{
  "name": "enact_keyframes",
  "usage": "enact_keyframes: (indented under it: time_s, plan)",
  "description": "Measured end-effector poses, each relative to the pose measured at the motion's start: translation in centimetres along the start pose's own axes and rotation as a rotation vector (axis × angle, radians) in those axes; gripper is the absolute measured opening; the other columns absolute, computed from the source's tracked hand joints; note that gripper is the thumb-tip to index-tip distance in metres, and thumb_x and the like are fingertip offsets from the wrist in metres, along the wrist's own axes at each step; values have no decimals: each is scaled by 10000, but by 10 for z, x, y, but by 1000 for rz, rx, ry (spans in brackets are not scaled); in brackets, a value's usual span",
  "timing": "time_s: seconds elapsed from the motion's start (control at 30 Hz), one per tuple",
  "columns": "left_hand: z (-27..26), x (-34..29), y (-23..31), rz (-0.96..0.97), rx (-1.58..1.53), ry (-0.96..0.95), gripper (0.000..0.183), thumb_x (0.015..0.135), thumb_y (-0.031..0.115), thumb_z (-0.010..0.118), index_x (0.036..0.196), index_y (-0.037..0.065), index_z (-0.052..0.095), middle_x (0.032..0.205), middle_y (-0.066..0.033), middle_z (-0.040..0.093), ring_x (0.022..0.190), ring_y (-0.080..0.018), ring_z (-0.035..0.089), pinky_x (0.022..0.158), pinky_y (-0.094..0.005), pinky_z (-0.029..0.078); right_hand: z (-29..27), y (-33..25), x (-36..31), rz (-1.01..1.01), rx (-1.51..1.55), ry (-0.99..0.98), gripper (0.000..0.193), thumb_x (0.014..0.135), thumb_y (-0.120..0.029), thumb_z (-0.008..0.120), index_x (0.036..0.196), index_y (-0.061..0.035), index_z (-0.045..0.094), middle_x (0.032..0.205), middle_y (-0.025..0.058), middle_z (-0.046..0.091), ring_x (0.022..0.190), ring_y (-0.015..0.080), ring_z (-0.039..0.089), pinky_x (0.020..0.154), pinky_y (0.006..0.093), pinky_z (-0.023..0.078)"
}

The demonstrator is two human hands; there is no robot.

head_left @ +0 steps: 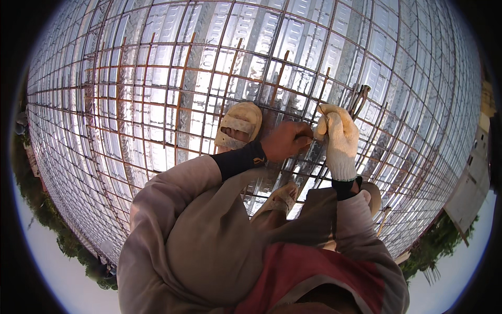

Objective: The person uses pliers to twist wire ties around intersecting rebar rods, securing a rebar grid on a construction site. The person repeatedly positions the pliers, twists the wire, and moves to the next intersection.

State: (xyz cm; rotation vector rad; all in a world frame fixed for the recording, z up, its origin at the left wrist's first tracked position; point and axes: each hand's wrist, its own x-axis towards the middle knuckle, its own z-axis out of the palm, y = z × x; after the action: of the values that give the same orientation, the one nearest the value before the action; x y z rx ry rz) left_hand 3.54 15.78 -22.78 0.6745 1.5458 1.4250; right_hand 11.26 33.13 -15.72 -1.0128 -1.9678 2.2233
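My left hand (286,141) is bare, with a dark cuff at the wrist. Its fingers are curled together low over the steel bar grid (219,71), and whatever they pinch is too small to make out. Close beside it, my right hand (340,133) wears a cream knitted glove. Thumb and fingertips are pressed together there, perhaps on something thin that I cannot make out. A dark tool with two slim arms (361,99) slants out just beyond the glove; whether the palm grips it is hidden.
Shiny ribbed metal decking (157,26) lies beneath the crossing bars. Several rusty bar ends (282,68) stick out ahead of my hands. My sandalled foot (240,123) stands on the grid left of them; another sandal (285,196) is nearer. Trees and a pale wall (468,183) lie beyond the edges.
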Motion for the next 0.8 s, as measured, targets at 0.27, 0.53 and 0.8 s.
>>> enact_keyframes:
  time_s: [0.27, 0.53, 0.8]
  plan:
    - [-27, 8, 4, -86, -57, -85, 265, 1086, 167, 643, 1275, -7, 707, 1087, -138, 800, 1013, -183, 766, 910, -360, 596, 13, -14, -1, -12, -73, 99, 344, 1135, -271, 618, 1236, 27, 759, 791, -15, 628, 685, 65, 532, 615, 250, 435]
    - [-136, 42, 38, 259, 500, 132, 399, 1125, 340, 658, 1439, 97, 703, 1332, -120, 762, 1123, -213, 742, 973, -377, 598, 11, -13, 5, 115, -481, -71, 356, 1106, -319, 632, 1246, -31, 787, 723, 22, 602, 646, 88, 538, 611, 279, 461]
    - [-130, 37, 29, 293, 678, -115, 297, 1061, 317, 741, 1166, 43, 787, 1102, -126, 791, 972, -285, 752, 886, -418, 595, 4, -9, 16, 110, -497, -66, 359, 1097, -313, 631, 1270, -39, 785, 741, 34, 614, 636, 99, 546, 614, 282, 483]
